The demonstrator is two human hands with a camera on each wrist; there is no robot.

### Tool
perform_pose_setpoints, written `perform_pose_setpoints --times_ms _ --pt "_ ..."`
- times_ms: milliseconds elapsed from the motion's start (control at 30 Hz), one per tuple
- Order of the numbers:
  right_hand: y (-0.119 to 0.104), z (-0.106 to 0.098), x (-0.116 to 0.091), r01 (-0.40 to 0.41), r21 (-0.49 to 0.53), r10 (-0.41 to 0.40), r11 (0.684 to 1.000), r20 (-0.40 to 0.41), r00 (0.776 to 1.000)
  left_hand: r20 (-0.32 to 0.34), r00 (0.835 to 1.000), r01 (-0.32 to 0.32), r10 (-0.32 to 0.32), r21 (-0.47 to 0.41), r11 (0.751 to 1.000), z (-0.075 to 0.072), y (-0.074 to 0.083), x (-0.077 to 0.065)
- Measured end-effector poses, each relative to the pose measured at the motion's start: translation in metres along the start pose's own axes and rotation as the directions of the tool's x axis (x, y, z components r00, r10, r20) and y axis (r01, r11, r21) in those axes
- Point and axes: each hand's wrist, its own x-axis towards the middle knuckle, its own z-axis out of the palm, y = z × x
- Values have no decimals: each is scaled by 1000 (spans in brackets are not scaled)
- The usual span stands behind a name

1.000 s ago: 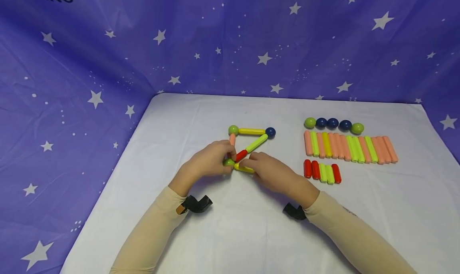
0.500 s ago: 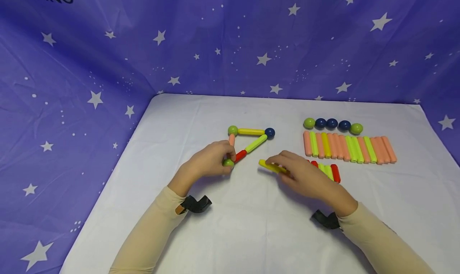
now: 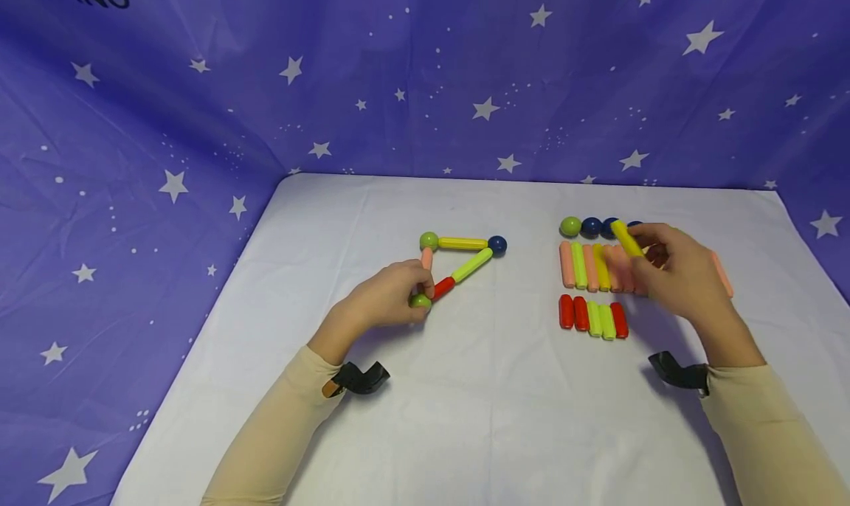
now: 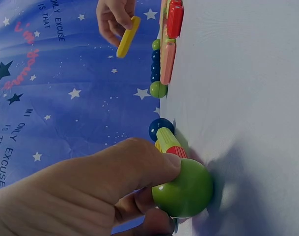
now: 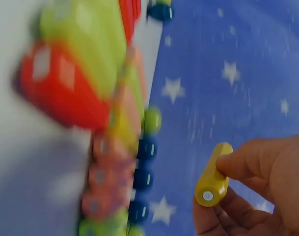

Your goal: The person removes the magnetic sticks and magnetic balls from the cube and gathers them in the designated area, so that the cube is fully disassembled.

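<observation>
My left hand [image 3: 381,296] pinches a green ball [image 4: 186,189] at the near left corner of a flat stick-and-ball outline. From that ball a pink stick [image 3: 427,258] runs to a far green ball [image 3: 429,240], and a red stick [image 3: 443,288] leads on to a lime stick [image 3: 473,266]. A ribbed yellow stick [image 3: 462,243] joins the far green ball to a dark blue ball [image 3: 497,245]. My right hand [image 3: 687,277] holds a loose yellow stick [image 5: 213,179] between thumb and fingers, raised over the long row of sticks; a round pale spot marks its end.
On the right lie a row of green and blue balls [image 3: 591,227], a row of long pink, lime and yellow sticks [image 3: 567,265], partly hidden by my right hand, and a short row of red and lime sticks [image 3: 581,313]. A starry purple cloth [image 3: 398,130] stands behind the table.
The right hand has pulled the yellow stick away from the near green ball and carried it right, up over the stick row. The left hand stays on the green ball.
</observation>
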Motion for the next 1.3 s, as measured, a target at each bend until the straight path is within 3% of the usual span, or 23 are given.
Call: perform_pose_setpoints --times_ms 133,333,467,600,700,833,967,1067,1167,1233,1300 --pt "32 -15 3 -170 -9 170 985 -40 985 -1 1000 3 -3 0 1000 0 1 0" --pt "75 -30 2 -378 -37 376 925 -58 925 10 1000 17 -17 5 1000 -1 1 -1" --pt "100 -35 -2 -440 -103 435 892 -69 898 7 1000 12 -12 -7 1000 -1 1 -2" --pt "118 -37 -6 -497 -158 500 853 -24 866 4 1000 8 -8 -9 1000 -1 0 -1" --pt "125 -38 -9 -524 -173 534 834 14 845 6 1000 11 -11 -7 1000 0 0 -1" --pt "123 -36 -11 -536 -168 547 828 29 836 11 1000 18 -18 -7 1000 0 0 -1" --pt "102 -30 -9 -476 -172 486 862 16 874 9 1000 10 -10 -9 1000 0 -1 -2" --pt "74 -21 -4 -334 -180 335 925 -25 942 3 1000 -6 6 -18 1000 0 -2 -2" --pt "34 -9 0 -173 -168 173 970 -16 985 2 1000 -10 10 -33 999 -1 -3 -2" --pt "7 0 0 -41 -141 44 989 23 999 3 1000 -5 6 -45 999 -2 -3 -1" --pt "-22 11 -1 107 -92 -99 990 82 992 4 1000 1 -1 -52 999 -3 -2 -1"
